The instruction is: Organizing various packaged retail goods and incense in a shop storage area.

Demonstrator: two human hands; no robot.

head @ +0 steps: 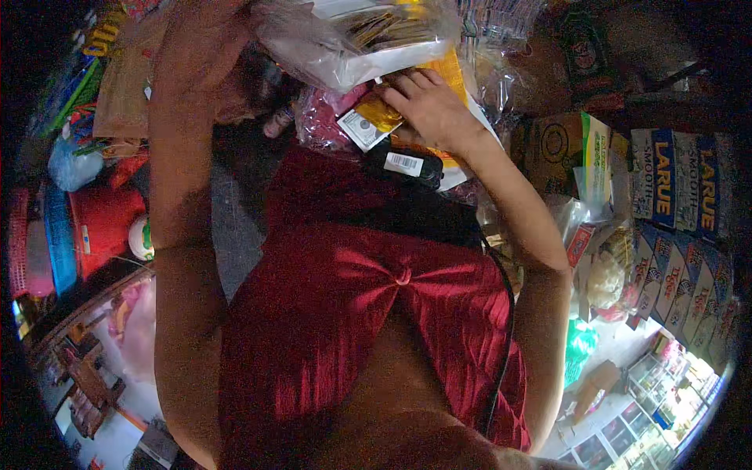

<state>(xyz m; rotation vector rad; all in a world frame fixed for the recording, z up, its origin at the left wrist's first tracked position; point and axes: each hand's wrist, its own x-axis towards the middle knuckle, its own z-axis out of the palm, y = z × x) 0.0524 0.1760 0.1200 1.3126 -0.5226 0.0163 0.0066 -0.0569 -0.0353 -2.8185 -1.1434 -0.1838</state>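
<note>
My right hand [432,108] lies palm down, fingers spread, on a gold foil-like packet [385,114] and a larger yellow-orange sheet [449,70]. A paper printed like a banknote [364,128] sticks out from under the packet, left of my fingers. Just beyond my fingertips is a clear plastic bag [352,53] with flat paper bundles inside. My left arm stretches up the left side; my left hand [214,35] is dark and blurred near the top edge, its fingers not readable. Pink goods in clear wrap [326,117] lie below the bag.
A black device with a barcode label [405,164] sits at my waist, a black cable [499,376] along my side. Beer cartons [675,176] are stacked at right beside a brown cardboard box [546,150]. At left stand a red container [108,223] and a light-blue plastic bag [73,161].
</note>
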